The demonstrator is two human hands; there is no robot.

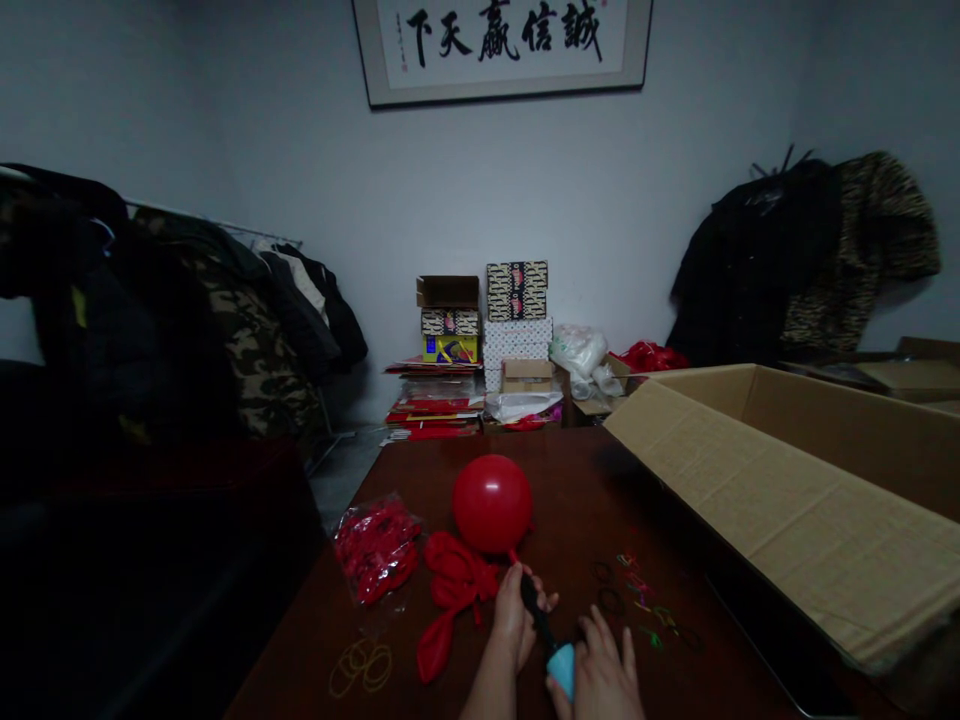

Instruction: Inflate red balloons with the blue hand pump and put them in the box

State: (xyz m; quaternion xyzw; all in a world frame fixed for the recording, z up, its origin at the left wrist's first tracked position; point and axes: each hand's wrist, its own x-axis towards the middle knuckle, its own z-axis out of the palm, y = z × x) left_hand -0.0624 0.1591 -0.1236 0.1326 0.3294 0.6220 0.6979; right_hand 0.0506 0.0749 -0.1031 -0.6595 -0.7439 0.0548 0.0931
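Observation:
My left hand [514, 615] grips the black shaft of a hand balloon pump [538, 613], just below the neck of a round red balloon [492, 504]. The balloon is partly inflated and rests against the pump's tip. My right hand [596, 668] is wrapped against the pump's light-blue end [561, 668], close beside my left hand. Left of my hands lie limp, uninflated red balloons [454, 580], nearly touching my left hand. Farther left is a clear plastic bag of red balloons [376, 550].
Loose rubber bands [361, 665] and coloured ones [637, 597] lie on the dark wooden table [315, 680]. A large open cardboard box [780, 500] fills the table's right side. Stacked boxes and papers [517, 340] stand beyond the far edge, with hanging clothes [225, 320] to the left.

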